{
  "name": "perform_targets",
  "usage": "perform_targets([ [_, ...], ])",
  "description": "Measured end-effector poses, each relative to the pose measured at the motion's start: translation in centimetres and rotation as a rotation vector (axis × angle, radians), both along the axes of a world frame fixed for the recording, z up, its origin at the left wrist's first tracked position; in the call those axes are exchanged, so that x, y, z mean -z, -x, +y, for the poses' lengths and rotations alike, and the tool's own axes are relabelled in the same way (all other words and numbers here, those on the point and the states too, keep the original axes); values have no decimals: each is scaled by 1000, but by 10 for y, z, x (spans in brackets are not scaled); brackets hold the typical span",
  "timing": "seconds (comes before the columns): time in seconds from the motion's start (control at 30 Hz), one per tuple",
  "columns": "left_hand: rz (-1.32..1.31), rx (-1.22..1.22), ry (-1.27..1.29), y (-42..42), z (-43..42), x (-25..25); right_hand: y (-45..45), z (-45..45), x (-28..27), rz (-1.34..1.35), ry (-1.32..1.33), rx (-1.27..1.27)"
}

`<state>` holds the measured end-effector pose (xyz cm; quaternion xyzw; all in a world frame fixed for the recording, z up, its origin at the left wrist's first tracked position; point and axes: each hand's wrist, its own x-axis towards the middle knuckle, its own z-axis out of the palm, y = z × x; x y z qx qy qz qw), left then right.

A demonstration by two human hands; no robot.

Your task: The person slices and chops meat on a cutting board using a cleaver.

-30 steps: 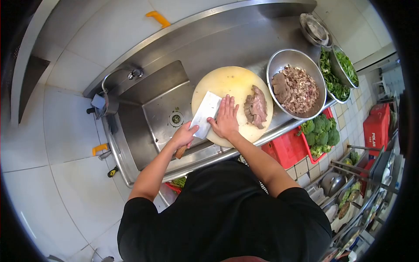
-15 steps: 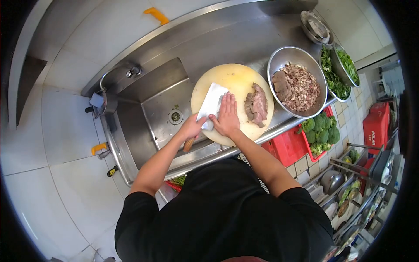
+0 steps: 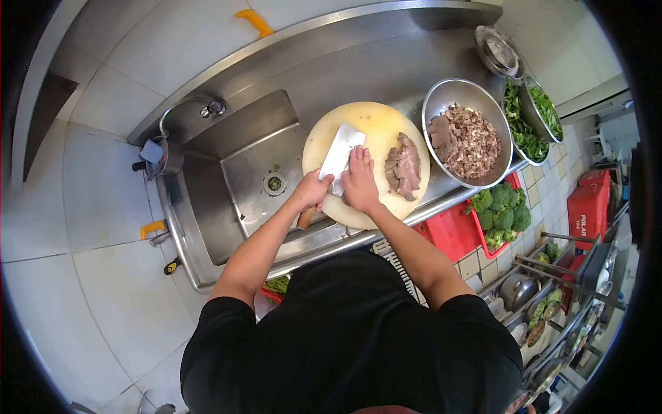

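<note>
"What worries you there?"

"The cleaver (image 3: 343,146): left hand (image 3: 312,190) wrapped around its handle (image 3: 307,218), right hand (image 3: 360,185) flat, fingers (image 3: 360,159) right beside the blade (image 3: 337,161). One slip could nick them."

"And the meat (image 3: 406,168)?"

"Three o'clock on the round board (image 3: 372,117), which could skid on that steel counter (image 3: 386,69) if pushed. Sink (image 3: 248,162) at nine, tiled wall (image 3: 103,179) beyond."

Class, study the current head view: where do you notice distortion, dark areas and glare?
Head view: the steel backsplash bows into an arc, suggesting a wide-angle lens; head view: black vignetting swallows the corners; head view: the cleaver blade shines nearly white; head view: the black shirt shows little detail.
</note>
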<state>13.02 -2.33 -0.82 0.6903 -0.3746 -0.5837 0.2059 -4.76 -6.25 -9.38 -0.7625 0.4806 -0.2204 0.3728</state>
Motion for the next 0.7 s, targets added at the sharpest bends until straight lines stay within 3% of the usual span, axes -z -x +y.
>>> perform_targets([
  [0.03,6,3,4,0,2,3,9,-6,3,-212,-95,14],
  [0.13,23,-18,-4,2,9,-1,37,-12,-1,-277,53,158],
  [0.37,-48,30,34,-6,53,7,-8,20,-9,317,193,25],
  [0.5,111,-76,-92,-21,88,22,-12,25,-12,438,202,18],
  [0.7,130,-43,-18,-13,80,10,-13,23,-22,481,176,-6],
])
